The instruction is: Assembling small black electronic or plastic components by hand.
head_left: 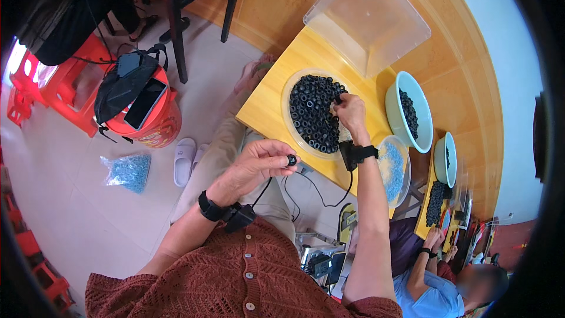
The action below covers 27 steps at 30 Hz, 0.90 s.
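Observation:
Between the thumb and fingers of my left hand [259,166] is a small black ring-shaped part [291,160], held just off the table's near edge. My right hand [353,115] reaches over a round, shallow clear tray [287,123] on the yellow table. Its fingers are pinched on a small black part [338,100] at the tray's right side. A heap of black rings [312,109] fills most of the tray. Pale, small bits lie beside the heap, partly hidden under my right hand. Both wrists wear black straps with cabled boxes.
A clear plastic bin [368,23] stands at the table's back. To the right are a pale green basin [391,106] with black rings and a clear container [406,171] of blue bits. A red bucket [170,121] stands left. Another person [429,294] works at the lower right.

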Tool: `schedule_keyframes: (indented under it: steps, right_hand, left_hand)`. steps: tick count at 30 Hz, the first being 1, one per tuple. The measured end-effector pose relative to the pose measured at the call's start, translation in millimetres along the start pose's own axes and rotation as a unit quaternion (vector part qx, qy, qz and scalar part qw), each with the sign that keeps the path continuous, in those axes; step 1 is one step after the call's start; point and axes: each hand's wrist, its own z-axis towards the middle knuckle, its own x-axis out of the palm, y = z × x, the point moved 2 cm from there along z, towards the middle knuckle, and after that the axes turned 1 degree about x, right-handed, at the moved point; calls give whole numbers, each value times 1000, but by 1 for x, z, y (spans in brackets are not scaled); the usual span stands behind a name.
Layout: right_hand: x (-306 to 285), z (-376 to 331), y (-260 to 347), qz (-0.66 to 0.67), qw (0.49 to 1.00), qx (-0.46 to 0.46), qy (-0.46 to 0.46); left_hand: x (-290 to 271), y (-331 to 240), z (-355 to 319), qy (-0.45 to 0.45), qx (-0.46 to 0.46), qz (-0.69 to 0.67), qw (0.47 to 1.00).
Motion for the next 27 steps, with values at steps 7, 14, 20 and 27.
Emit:
schedule_keyframes:
  steps: [7,14,20,27]
  right_hand:
    - [-25,-24,-6,512,846,111,103]
    - [-36,-52,-1,633,747,120,166]
    - [-35,-69,3,695,682,115,195]
    - [-41,-88,19,672,707,128,178]
  left_hand:
    - [-2,1,0,-7,1,-16,1000]
    - [-4,5,3,-3,2,-28,1000]
    - [-5,5,3,-11,-4,-24,1000]
    - [-10,3,2,-13,4,-28,1000]
